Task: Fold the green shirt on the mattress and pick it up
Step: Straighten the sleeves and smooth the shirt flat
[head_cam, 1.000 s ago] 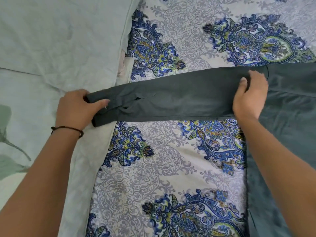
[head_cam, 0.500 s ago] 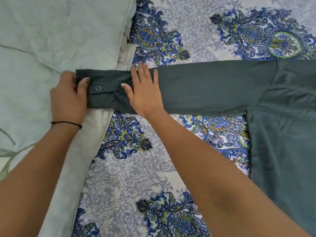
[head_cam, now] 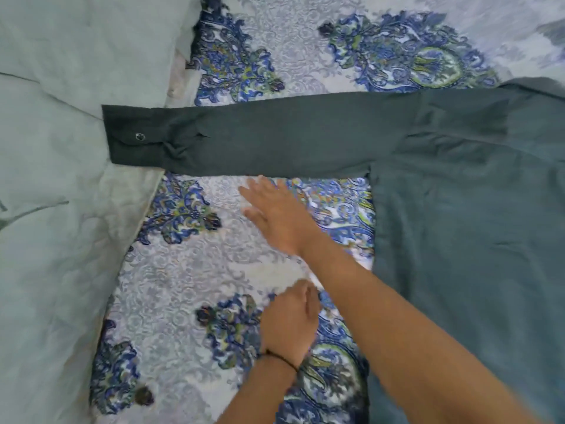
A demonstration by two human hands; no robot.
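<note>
The dark green shirt (head_cam: 464, 209) lies flat on the patterned mattress sheet (head_cam: 183, 286), its body at the right. One long sleeve (head_cam: 260, 142) stretches straight out to the left, and its buttoned cuff (head_cam: 134, 136) rests on the pale green bedding. My right hand (head_cam: 275, 215) hovers flat with fingers spread just below the sleeve, apart from it. My left hand (head_cam: 287, 322), with a black cord at the wrist, is lower down over the sheet with fingers loosely curled and nothing in them.
Pale green pillows or a quilt (head_cam: 61, 179) cover the left side and overlap the sheet's edge. The blue floral sheet continues above and below the sleeve.
Both hands have let go of the sleeve and pulled back toward me. The sleeve now lies smoothed out and straight, with the cuff left on the pale bedding.
</note>
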